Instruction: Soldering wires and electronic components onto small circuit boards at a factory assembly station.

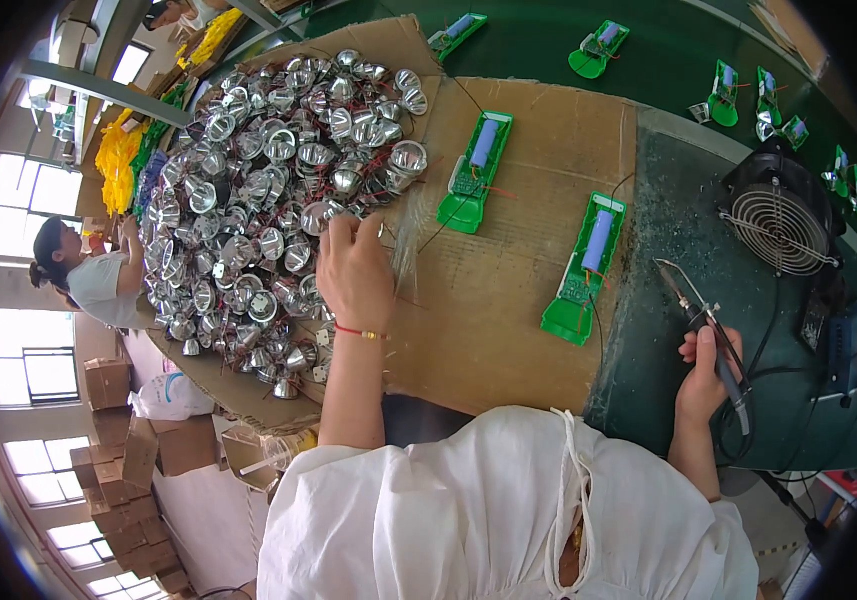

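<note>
**Left hand in the reflector pile, soldering iron held in the right**

The person's left hand (pixel 353 272) reaches forward to the near edge of a big heap of shiny silver reflector cups (pixel 268 200) with thin red wires trailing off them, piled on a sheet of brown cardboard (pixel 508 330). Its fingertips are drawn together as if pinching a cup or a wire at the heap's edge, though from here I cannot tell just what is caught between them. A red string bracelet (pixel 360 331) sits on that wrist.

The right hand (pixel 705 377) is off to the right over the dark green mat (pixel 648 300), fingers wrapped around the handle of a soldering iron (pixel 703 325), its tip pointing up and away.

Between the two hands lie two green housings, each with a blue battery: one (pixel 475 170) just beside the heap, the other (pixel 585 268) at the cardboard's right edge. A small black fan (pixel 778 222) stands beyond the iron.
</note>
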`<move>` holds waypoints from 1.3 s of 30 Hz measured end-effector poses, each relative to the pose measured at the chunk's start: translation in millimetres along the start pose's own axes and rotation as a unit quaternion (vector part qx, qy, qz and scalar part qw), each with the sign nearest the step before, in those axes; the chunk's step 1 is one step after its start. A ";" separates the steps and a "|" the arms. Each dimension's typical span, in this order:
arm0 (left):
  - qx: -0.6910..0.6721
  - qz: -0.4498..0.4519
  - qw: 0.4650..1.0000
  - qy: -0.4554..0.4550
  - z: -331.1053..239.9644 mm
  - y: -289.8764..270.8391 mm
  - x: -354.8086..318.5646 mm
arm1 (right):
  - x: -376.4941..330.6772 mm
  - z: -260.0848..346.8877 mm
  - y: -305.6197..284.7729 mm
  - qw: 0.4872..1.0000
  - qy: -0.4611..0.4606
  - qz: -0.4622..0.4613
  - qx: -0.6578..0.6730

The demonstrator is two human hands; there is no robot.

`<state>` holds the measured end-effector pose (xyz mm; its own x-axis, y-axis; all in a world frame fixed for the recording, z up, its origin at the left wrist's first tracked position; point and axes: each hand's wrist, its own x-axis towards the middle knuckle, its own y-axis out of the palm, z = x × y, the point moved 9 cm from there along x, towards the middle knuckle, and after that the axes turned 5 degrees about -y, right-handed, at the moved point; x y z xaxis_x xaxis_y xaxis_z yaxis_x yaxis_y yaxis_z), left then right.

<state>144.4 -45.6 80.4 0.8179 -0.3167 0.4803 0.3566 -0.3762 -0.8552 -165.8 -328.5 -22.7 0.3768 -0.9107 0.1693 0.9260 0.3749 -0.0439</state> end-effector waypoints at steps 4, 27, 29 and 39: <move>0.139 -0.028 0.983 0.118 2.0 14.2 15.2 | -3.7 1.7 -0.1 1.000 -0.002 -0.004 0.014; -0.402 0.287 0.870 0.004 -118.5 55.5 -78.1 | -40.6 43.3 57.2 0.975 -0.069 0.211 0.009; -0.408 0.299 0.863 -0.017 -115.7 59.5 -79.2 | -38.5 40.7 57.0 0.985 -0.029 0.168 0.041; -0.410 0.302 0.860 -0.022 -113.4 61.9 -80.3 | -33.6 35.0 64.4 0.985 0.016 0.157 0.065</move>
<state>49.6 -142.2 10.9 0.7649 -0.6437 -0.0258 -0.5629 -0.6483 -0.5126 -119.6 -267.7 3.3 0.6471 -0.7501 0.1365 0.7532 0.6567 0.0380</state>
